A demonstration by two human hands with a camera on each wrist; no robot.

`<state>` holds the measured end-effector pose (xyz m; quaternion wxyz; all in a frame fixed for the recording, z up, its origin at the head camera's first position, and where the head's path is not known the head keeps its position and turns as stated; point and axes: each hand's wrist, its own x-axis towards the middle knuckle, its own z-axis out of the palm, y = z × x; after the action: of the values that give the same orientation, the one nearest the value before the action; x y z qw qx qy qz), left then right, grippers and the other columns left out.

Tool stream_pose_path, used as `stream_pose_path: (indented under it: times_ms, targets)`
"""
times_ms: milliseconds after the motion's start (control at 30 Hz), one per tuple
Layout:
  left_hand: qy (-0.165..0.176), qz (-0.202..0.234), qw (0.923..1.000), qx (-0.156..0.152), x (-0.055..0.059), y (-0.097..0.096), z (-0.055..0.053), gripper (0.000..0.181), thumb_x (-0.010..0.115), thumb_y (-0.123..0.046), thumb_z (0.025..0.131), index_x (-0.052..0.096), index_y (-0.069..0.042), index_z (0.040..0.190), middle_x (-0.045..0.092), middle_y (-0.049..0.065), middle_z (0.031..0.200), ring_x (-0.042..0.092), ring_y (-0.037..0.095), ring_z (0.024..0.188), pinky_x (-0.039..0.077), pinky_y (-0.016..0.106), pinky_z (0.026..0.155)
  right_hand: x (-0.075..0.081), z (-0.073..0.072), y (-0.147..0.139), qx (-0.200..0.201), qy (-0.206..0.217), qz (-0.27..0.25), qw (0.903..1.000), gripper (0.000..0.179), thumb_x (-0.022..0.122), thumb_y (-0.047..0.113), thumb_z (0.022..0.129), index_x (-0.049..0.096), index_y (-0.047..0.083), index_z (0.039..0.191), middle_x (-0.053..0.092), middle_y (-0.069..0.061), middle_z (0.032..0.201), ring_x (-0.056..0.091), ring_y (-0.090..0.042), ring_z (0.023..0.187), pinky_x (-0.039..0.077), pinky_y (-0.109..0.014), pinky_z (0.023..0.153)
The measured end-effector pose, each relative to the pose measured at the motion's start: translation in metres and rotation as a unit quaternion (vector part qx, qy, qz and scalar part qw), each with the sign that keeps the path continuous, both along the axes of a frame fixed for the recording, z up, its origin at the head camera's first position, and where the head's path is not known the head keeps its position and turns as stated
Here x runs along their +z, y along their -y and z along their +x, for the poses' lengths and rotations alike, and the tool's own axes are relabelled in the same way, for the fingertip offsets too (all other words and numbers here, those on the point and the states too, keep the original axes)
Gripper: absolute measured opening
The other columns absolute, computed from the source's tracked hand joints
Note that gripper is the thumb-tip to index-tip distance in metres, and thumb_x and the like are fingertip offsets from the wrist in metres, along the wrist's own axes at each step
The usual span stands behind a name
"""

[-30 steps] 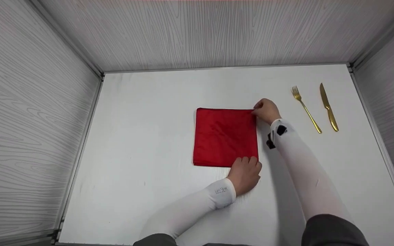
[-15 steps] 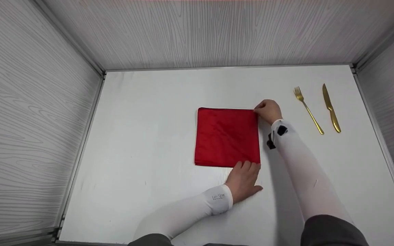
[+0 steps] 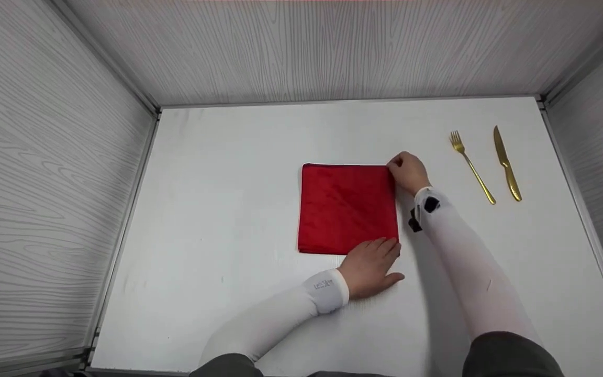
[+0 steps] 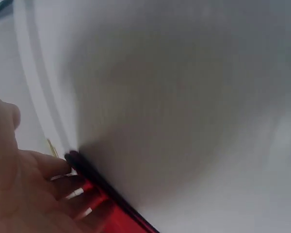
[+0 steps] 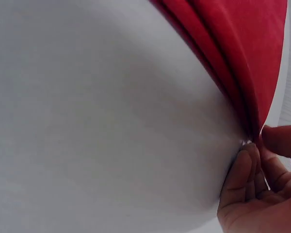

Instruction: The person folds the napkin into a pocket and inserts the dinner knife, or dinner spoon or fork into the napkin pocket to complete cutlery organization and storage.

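A red cloth, folded into a square of several layers, lies flat on the white table. My right hand pinches its far right corner between thumb and fingers; the right wrist view shows the layers gathered at that pinch. On the near right corner rests my left hand, its fingers extended over the cloth and the thumb held out to the side. In the left wrist view, the fingers of the left hand lie along the cloth's dark edge, with the thumb apart.
To the right of the cloth lie a gold fork and a gold knife, side by side with a gap between them. Grey wood-grain panels stand at the back and on both sides of the table.
My left hand slid back slightly at the near right corner, then forward onto the cloth again, its fingers straightening and its thumb spreading. The right hand stays at the far right corner.
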<state>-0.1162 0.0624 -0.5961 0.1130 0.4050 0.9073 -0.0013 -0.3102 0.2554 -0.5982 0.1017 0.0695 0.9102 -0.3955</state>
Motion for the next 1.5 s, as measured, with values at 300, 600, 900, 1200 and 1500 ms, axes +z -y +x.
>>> stream_pose_path:
  times_ms: [300,600,900,1200,1500]
  targets:
    - [-0.037,-0.01,0.9958,0.083,0.002,0.052,-0.084,0.067,0.037,-0.049,0.113,0.021,-0.019,0.17,0.019,0.003,0.178,0.012,0.027,0.165,0.006,0.046,0.135,-0.007,0.027,-0.007,0.099,-0.124,0.122,0.9798,0.039,0.054,0.023,0.11,0.062,-0.003,0.138,0.061,-0.027,0.138,0.054,-0.045,0.132,0.043,-0.058,0.114]
    - [-0.019,-0.033,0.9782,0.204,-0.025,0.093,-0.154,0.077,0.032,-0.056,0.112,0.005,-0.014,0.171,0.001,0.008,0.179,0.0,0.029,0.166,0.0,0.05,0.134,-0.02,0.05,0.016,0.254,-0.063,0.259,0.9299,0.081,0.038,0.054,0.112,0.01,0.005,0.169,0.006,-0.017,0.178,0.002,-0.037,0.165,0.004,-0.06,0.132]
    - [-0.004,-0.06,0.9762,0.208,-0.033,0.105,-0.165,0.088,0.025,-0.072,0.106,0.001,-0.017,0.171,-0.003,0.01,0.179,-0.001,0.03,0.166,0.0,0.051,0.134,-0.027,0.05,0.014,0.267,-0.063,0.286,0.9182,0.083,0.033,0.059,0.111,0.005,0.008,0.17,0.002,-0.013,0.179,0.001,-0.033,0.165,0.001,-0.059,0.132]
    - [0.026,-0.065,0.9756,0.208,-0.036,0.112,-0.163,0.09,0.019,-0.075,0.105,-0.012,-0.021,0.169,-0.012,0.007,0.179,-0.008,0.028,0.166,-0.004,0.052,0.134,-0.033,0.052,0.014,0.268,-0.069,0.304,0.9118,0.083,0.03,0.061,0.111,0.004,0.009,0.17,0.0,-0.013,0.179,0.001,-0.034,0.165,0.001,-0.057,0.133]
    - [0.035,-0.014,0.9751,0.218,-0.032,0.111,-0.166,0.083,0.022,-0.071,0.107,0.002,-0.023,0.171,-0.004,0.005,0.179,-0.004,0.027,0.166,-0.005,0.054,0.133,-0.025,0.049,0.012,0.262,-0.056,0.269,0.9251,0.082,0.037,0.058,0.11,0.01,0.009,0.17,0.005,-0.016,0.178,0.003,-0.036,0.165,0.002,-0.059,0.132]
